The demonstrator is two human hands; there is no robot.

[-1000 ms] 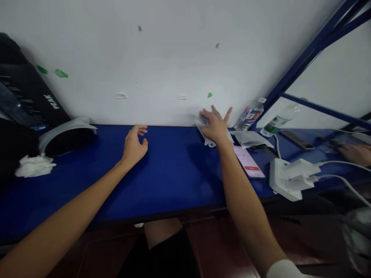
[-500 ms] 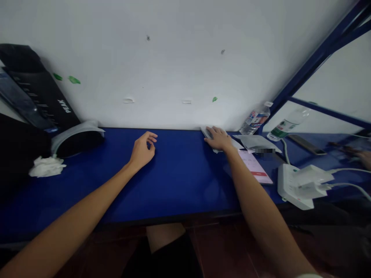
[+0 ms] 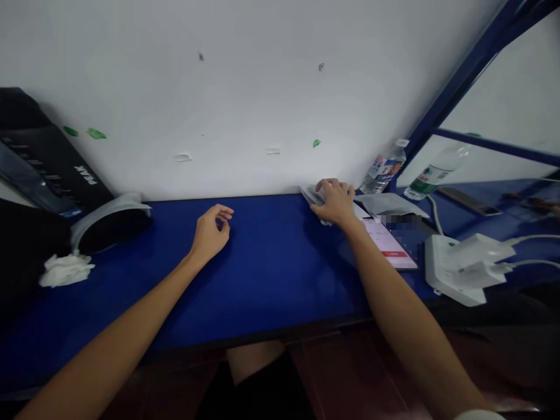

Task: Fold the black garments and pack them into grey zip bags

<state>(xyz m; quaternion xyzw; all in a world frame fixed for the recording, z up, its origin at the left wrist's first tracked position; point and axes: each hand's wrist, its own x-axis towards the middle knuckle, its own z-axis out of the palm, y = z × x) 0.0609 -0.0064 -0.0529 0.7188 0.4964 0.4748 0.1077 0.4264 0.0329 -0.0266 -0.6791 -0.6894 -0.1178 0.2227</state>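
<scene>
My right hand (image 3: pixel 335 202) lies at the back of the blue table (image 3: pixel 271 291), its fingers closed over a folded white paper (image 3: pixel 311 195) near the wall. Just right of that hand are a grey-white flat pouch (image 3: pixel 389 204) and a smartphone (image 3: pixel 387 242) with a pink-and-white lit screen, its upper end under the pouch. My left hand (image 3: pixel 210 233) rests on the bare blue surface with loosely curled fingers, holding nothing.
A white power strip (image 3: pixel 455 269) with plugged-in adapters and cables sits at the right. Plastic water bottles (image 3: pixel 382 174) stand near the wall. A co-worker's hand (image 3: pixel 542 205) shows dimly far right. A crumpled tissue (image 3: pixel 65 270) and black PEAK bag (image 3: pixel 56 157) lie left.
My right hand has gone from spread fingers above the white paper to fingers closed on it. My left hand stays nearly still. The view has shifted slightly.
</scene>
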